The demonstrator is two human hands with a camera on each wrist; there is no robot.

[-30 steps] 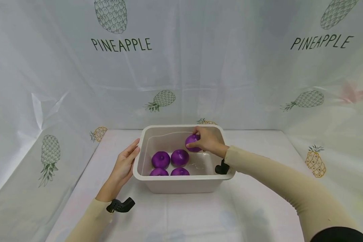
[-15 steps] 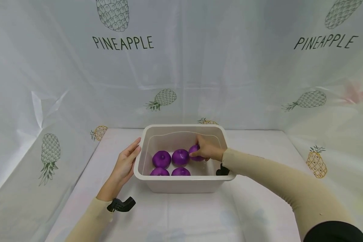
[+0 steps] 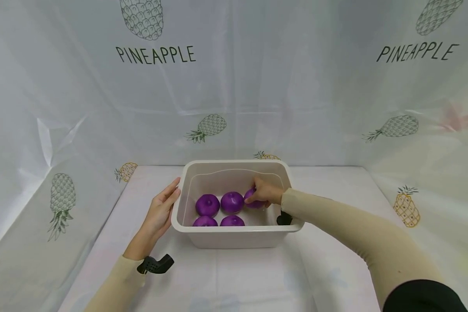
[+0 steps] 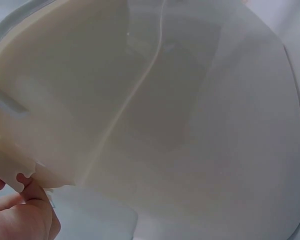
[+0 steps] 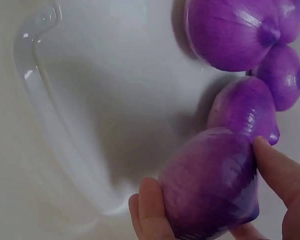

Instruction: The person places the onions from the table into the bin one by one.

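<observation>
Inside a white plastic bin [image 3: 242, 241], my right hand [image 3: 268, 191] grips a red onion [image 3: 253, 199], low in the bin and right of the others. In the right wrist view, thumb and fingers lie on opposite sides of that onion [image 5: 210, 185], which meets or overlaps its neighbour [image 5: 242, 107]. Several more purple onions sit in the bin's left half, among them a back-left one [image 3: 208, 205] and a middle one [image 3: 232, 203]. My left hand [image 3: 160, 212] holds the bin's left rim; in the left wrist view its fingers [image 4: 32, 215] pinch the edge.
The bin stands on a white-covered table [image 3: 249, 281] at its far side. Behind it hangs a pineapple-print sheet [image 3: 296, 95]. Each wrist carries a black camera mount, the left one [image 3: 156, 264] over the table, the right one [image 3: 284, 218] inside the bin.
My right hand has lowered the onion from near the bin's back wall to beside the middle onion. The left hand stays at the rim.
</observation>
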